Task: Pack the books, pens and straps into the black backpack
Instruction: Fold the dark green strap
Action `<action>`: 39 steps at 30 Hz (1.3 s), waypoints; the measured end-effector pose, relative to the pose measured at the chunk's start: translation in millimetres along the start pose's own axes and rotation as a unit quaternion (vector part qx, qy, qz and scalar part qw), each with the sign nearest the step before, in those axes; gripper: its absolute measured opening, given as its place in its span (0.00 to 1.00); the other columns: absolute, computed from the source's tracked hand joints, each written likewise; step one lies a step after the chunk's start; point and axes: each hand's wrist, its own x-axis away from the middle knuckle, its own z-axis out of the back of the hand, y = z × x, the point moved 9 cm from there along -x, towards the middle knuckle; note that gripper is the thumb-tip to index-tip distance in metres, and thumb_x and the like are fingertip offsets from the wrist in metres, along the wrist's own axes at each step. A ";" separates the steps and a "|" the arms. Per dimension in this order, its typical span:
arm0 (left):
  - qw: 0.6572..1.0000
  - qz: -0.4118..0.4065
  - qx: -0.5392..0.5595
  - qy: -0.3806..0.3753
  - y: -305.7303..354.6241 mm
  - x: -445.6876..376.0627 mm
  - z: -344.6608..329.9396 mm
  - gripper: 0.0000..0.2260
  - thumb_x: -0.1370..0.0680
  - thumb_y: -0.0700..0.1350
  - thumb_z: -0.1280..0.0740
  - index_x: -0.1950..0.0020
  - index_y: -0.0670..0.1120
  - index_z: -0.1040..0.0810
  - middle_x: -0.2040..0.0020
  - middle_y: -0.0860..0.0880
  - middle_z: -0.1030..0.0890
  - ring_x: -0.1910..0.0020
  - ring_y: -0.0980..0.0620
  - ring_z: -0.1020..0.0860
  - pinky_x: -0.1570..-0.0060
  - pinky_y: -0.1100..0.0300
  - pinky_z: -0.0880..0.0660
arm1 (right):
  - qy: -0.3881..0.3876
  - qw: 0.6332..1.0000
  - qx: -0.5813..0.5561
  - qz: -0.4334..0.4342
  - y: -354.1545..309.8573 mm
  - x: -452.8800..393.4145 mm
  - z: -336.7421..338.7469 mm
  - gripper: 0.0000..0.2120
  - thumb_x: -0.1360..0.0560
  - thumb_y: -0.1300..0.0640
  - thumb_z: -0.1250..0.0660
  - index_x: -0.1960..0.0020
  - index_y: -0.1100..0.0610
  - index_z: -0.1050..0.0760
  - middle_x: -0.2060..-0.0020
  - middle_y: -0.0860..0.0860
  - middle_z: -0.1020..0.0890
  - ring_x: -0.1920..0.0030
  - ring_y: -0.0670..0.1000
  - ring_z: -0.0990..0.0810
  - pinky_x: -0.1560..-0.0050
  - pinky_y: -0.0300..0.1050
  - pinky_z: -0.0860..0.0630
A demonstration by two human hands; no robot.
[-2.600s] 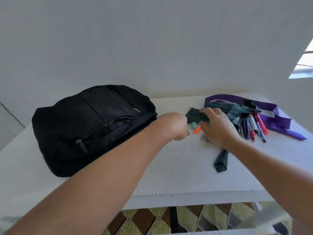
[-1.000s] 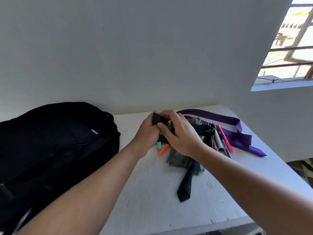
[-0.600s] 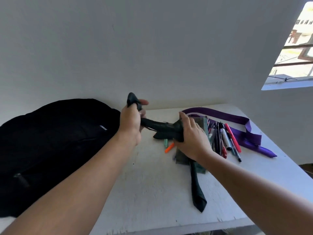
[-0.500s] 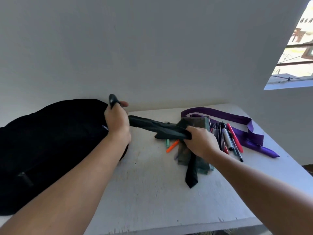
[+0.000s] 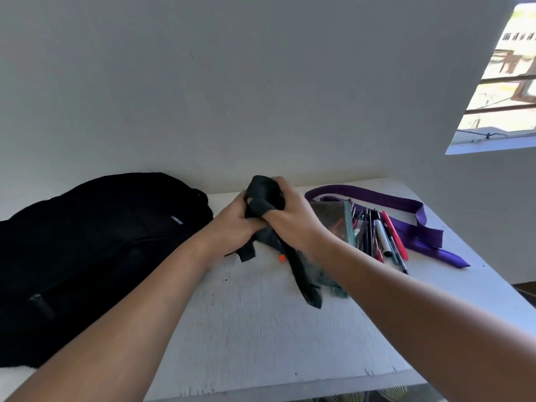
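Both hands, left hand (image 5: 236, 224) and right hand (image 5: 290, 219), clamp the black strap (image 5: 262, 195) at frame centre; its dangling tail may snag the pens (image 5: 380, 236), dragging them off the tabletop (image 5: 261, 329).

The black strap (image 5: 262, 195) bunched between the fingers (image 5: 285, 187) of both hands is matt woven cloth, and the backpack (image 5: 95, 227) left of them is matt black fabric too. Right of the fingers, the purple strap (image 5: 406, 224) has a faint satin sheen and the pens (image 5: 383, 237) look like smooth, glossy plastic. The white tabletop (image 5: 261, 329) beneath is matt, rough and scuffed.
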 end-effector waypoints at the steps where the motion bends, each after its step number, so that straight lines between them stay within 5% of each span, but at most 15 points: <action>1: 1.000 -0.007 0.017 0.023 -0.9 -0.8 4.0 0.20 0.20 0.38 0.31 0.29 0.51 0.27 0.40 0.50 0.16 0.39 0.51 0.18 0.39 0.52 0.21 | -0.019 0.999 -0.036 -0.006 3.4 2.6 -3.2 0.15 0.22 0.56 0.27 0.37 0.50 0.24 0.50 0.48 0.15 0.49 0.46 0.15 0.46 0.44 0.18; 3: 0.999 -0.024 0.027 0.036 -6.6 0.5 8.6 0.17 0.17 0.38 0.34 0.30 0.50 0.24 0.38 0.50 0.17 0.37 0.52 0.19 0.37 0.52 0.22 | -0.046 0.997 -0.057 -0.004 13.7 6.7 -5.3 0.20 0.23 0.52 0.26 0.33 0.48 0.26 0.44 0.49 0.15 0.43 0.47 0.16 0.40 0.49 0.18; 6: 0.984 0.015 0.119 0.131 -21.4 6.5 34.7 0.15 0.16 0.37 0.39 0.33 0.52 0.22 0.42 0.49 0.15 0.42 0.50 0.17 0.42 0.51 0.20 | -0.045 0.998 0.047 0.008 33.0 8.1 4.4 0.29 0.25 0.43 0.24 0.27 0.45 0.29 0.33 0.46 0.23 0.32 0.44 0.25 0.34 0.43 0.27; 10: 0.905 0.101 0.358 0.208 -38.6 9.8 56.3 0.08 0.17 0.42 0.36 0.54 0.47 0.21 0.63 0.50 0.19 0.60 0.52 0.21 0.56 0.57 0.24 | -0.120 0.985 0.082 -0.091 72.2 13.7 2.5 0.36 0.26 0.39 0.24 0.23 0.44 0.33 0.32 0.47 0.24 0.31 0.47 0.25 0.37 0.41 0.26; 13: 0.851 0.117 0.473 0.195 -27.9 5.8 50.1 0.11 0.16 0.44 0.37 0.58 0.46 0.23 0.64 0.50 0.22 0.64 0.54 0.23 0.54 0.59 0.23 | -0.164 0.978 0.054 -0.118 78.8 20.2 -16.7 0.30 0.22 0.44 0.26 0.23 0.46 0.30 0.35 0.48 0.20 0.36 0.47 0.20 0.49 0.34 0.22; 17: 0.895 0.149 0.353 0.227 -35.2 -0.5 51.4 0.08 0.18 0.45 0.33 0.43 0.42 0.21 0.56 0.46 0.18 0.59 0.49 0.18 0.62 0.56 0.20 | -0.191 0.974 0.064 -0.105 77.4 22.1 -37.3 0.04 0.19 0.53 0.28 0.45 0.51 0.18 0.56 0.46 0.14 0.59 0.42 0.18 0.57 0.35 0.25; 20: 0.932 0.202 0.167 0.250 -59.1 7.6 63.3 0.29 0.23 0.49 0.25 0.29 0.41 0.34 0.41 0.41 0.21 0.46 0.43 0.18 0.52 0.49 0.19 | -0.079 0.989 0.022 -0.126 79.7 13.2 -18.3 0.06 0.17 0.55 0.32 0.52 0.52 0.21 0.63 0.46 0.16 0.63 0.46 0.20 0.61 0.41 0.24; 24: 0.946 0.196 -0.007 0.257 -73.6 16.1 82.5 0.27 0.23 0.54 0.27 0.34 0.45 0.37 0.45 0.46 0.27 0.48 0.47 0.27 0.55 0.55 0.27 | 0.081 0.958 -0.208 -0.181 69.8 2.8 18.4 0.09 0.16 0.53 0.33 0.47 0.59 0.22 0.58 0.57 0.17 0.64 0.52 0.19 0.59 0.50 0.20; 27: 0.955 0.172 -0.124 0.209 -71.8 12.2 82.5 0.19 0.19 0.56 0.32 0.36 0.46 0.31 0.47 0.48 0.25 0.48 0.48 0.24 0.50 0.53 0.26 | 0.074 0.966 -0.187 -0.163 61.0 -4.0 21.5 0.14 0.19 0.48 0.29 0.46 0.60 0.20 0.57 0.58 0.15 0.60 0.56 0.18 0.52 0.56 0.18; 30: 0.945 0.113 -0.242 0.188 -63.8 7.4 82.4 0.14 0.17 0.55 0.41 0.50 0.48 0.20 0.51 0.42 0.19 0.53 0.42 0.20 0.55 0.50 0.25 | 0.120 0.964 -0.158 -0.175 70.9 -2.2 28.3 0.15 0.21 0.44 0.27 0.47 0.57 0.20 0.56 0.57 0.15 0.58 0.54 0.17 0.51 0.56 0.16; 35: 0.958 0.089 -0.116 0.245 -52.4 9.0 87.1 0.14 0.16 0.49 0.41 0.50 0.46 0.18 0.51 0.45 0.17 0.51 0.45 0.20 0.49 0.49 0.23 | 0.149 0.960 -0.064 -0.226 97.9 4.0 48.9 0.11 0.20 0.47 0.27 0.47 0.55 0.20 0.55 0.53 0.18 0.57 0.52 0.20 0.53 0.51 0.18; 37: 0.964 0.097 -0.061 0.241 -54.6 6.3 83.3 0.13 0.16 0.48 0.41 0.49 0.43 0.19 0.51 0.44 0.17 0.55 0.46 0.20 0.54 0.50 0.23 | 0.129 0.967 -0.009 -0.221 100.8 4.5 52.0 0.10 0.21 0.49 0.27 0.48 0.55 0.19 0.54 0.52 0.17 0.54 0.52 0.19 0.53 0.49 0.20; 39: 0.960 0.117 -0.164 0.195 -58.0 2.3 78.5 0.10 0.17 0.46 0.40 0.46 0.43 0.21 0.48 0.42 0.17 0.55 0.46 0.21 0.56 0.49 0.23 | 0.107 0.972 0.043 -0.205 100.9 4.3 53.0 0.09 0.20 0.48 0.28 0.48 0.53 0.20 0.53 0.50 0.17 0.52 0.51 0.19 0.56 0.45 0.23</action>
